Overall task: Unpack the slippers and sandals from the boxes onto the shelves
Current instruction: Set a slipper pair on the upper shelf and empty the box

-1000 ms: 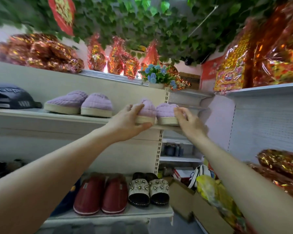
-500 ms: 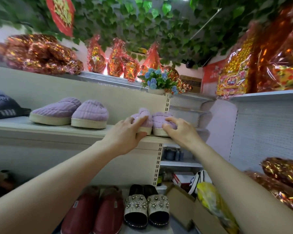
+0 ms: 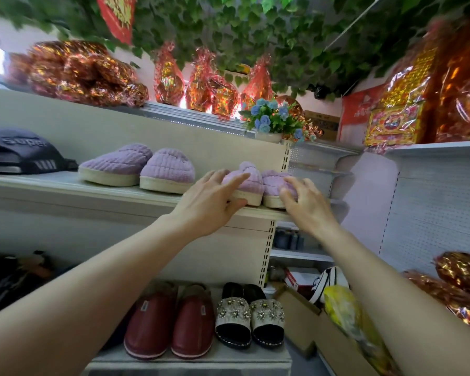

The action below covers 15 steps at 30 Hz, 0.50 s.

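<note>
Setting: a shop corner hung with green leaves [image 3: 255,36], beige shelves below rows of red-and-gold foil parcels [image 3: 79,74].
Slippers: a small lilac pair [image 3: 258,183] stands side by side at the right end of the upper shelf [image 3: 65,185], toes toward the back wall, soles flat on the board.
Left hand [image 3: 212,202]: fingers spread and nearly straight, resting on the left slipper's top and side; nothing gripped.
Right hand [image 3: 304,202]: fingers loosely bent over the right slipper's upper, touching rather than pinching, as far as can be made out.
Handling: plush uppers on a pale stitched sole look light and soft, likely to squash under pressure; best taken by the firmer sole edge or heel.
Neighbours: a larger lilac pair [image 3: 139,170] sits just left on the same shelf, beside a dark cap [image 3: 19,150]; red slippers [image 3: 171,324] and beaded sandals [image 3: 250,316] fill the shelf below.
Boxes: an open carton [image 3: 318,329] stands at lower right, a yellow bag [image 3: 342,308] in it.
Unclear: the right slipper's front is behind the right hand; the carton's contents are cut off; the frame's edges are blurred.
</note>
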Available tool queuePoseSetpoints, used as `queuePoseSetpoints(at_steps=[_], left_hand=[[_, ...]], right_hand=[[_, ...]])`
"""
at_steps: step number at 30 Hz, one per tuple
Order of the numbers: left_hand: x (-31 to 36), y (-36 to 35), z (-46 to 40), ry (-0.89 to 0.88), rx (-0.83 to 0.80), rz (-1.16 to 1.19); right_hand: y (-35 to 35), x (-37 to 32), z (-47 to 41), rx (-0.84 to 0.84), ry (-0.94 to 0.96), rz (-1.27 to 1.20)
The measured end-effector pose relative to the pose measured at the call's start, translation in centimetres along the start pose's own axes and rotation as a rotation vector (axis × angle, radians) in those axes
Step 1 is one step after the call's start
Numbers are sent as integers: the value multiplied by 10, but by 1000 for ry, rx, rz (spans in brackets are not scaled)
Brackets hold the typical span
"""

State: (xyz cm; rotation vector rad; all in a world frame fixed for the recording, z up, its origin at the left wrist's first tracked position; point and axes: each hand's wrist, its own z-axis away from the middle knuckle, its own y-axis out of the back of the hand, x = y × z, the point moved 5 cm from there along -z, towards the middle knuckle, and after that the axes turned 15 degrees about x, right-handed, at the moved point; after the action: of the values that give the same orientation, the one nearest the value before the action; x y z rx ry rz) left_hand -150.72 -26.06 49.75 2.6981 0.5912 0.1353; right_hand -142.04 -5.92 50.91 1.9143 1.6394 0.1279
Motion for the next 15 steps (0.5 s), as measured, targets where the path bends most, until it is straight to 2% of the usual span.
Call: queuePoseSetpoints(at_steps=[4,6,8,12,15], left_hand=[[-47,52,10,11,201,-110],[-82,79,18,101,240,-172],[-122,96,26,223,196,-239],[-181,106,38,512,-13,-238],[-194,100,33,549,-140,-245]], right_hand=[[8,-63,13,217,232,14],[0,-106,23,216,350,-31],[-17,-145,29,158,409,-59],[-67,-194,29,-70,272,-129],[-97,-204,23,-199,118,-142]])
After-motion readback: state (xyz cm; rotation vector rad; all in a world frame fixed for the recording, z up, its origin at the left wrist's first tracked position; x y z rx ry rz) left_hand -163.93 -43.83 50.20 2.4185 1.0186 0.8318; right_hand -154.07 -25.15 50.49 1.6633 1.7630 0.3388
